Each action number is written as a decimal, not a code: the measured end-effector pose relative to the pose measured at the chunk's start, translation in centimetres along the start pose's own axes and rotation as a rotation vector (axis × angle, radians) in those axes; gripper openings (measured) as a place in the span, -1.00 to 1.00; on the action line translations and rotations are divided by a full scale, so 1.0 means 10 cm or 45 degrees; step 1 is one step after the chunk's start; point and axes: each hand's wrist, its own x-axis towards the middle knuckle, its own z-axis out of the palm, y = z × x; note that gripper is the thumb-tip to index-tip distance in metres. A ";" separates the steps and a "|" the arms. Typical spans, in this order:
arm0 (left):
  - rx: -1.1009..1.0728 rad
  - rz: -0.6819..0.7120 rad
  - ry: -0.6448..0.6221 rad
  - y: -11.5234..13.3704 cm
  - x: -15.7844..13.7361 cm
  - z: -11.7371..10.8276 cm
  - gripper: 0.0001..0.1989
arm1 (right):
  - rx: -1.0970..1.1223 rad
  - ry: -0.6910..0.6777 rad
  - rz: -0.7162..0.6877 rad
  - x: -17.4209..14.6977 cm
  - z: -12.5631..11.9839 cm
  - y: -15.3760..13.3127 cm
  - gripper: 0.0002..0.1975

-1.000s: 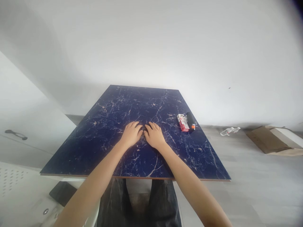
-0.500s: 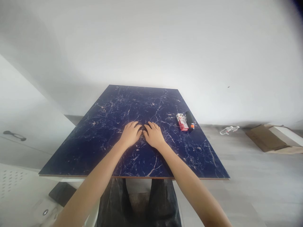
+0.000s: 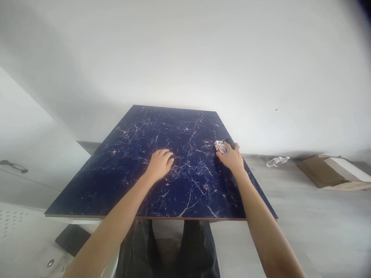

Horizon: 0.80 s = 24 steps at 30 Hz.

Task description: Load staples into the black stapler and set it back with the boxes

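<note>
My left hand (image 3: 159,163) rests palm down near the middle of a dark blue marbled tabletop (image 3: 168,127), fingers loosely stretched and nothing in them. Over at the table's right side, my right hand (image 3: 232,157) reaches across a small red and white box (image 3: 220,146) and a black cylinder-like object (image 3: 230,142). Its thumb is at the near left of the box, and its other fingers are spread over the black object. The hand covers the near ends of both things. Whether the fingers press on them is hard to see.
A white wall (image 3: 179,58) stands behind the table. On the floor to the right lie a clear plastic bottle (image 3: 277,161) and an open cardboard box (image 3: 321,172). A white door with a dark handle (image 3: 14,166) is at the left.
My right hand has moved from the table's middle rightward to the small box and the black object. My left hand stays in place. The view has shifted slightly.
</note>
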 end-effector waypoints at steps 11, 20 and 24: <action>-0.124 0.057 0.036 0.06 0.00 -0.09 -0.70 | -0.042 0.037 0.050 0.09 0.15 -0.09 -0.43; -0.170 0.086 0.023 0.07 -0.02 -0.09 -0.70 | -0.025 0.024 0.021 0.13 0.14 -0.17 -0.47; -0.180 0.056 0.030 0.06 -0.01 -0.12 -0.71 | -0.002 -0.018 -0.083 0.10 0.20 -0.48 -0.48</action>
